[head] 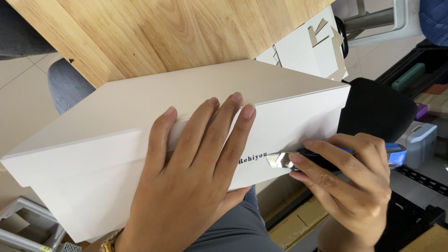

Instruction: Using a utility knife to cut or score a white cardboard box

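Head view, our left hand (191, 186) flat with fingers together on white box (93, 126), our right hand (350, 179) clamped on blue utility knife (326, 157), blade against box side, wooden table (163, 32) beyond our fingertips.

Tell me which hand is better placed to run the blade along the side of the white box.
The right hand. It already grips the blue box cutter, with the blade tip against the side of the white box. The left hand lies flat on the box, probably steadying it.
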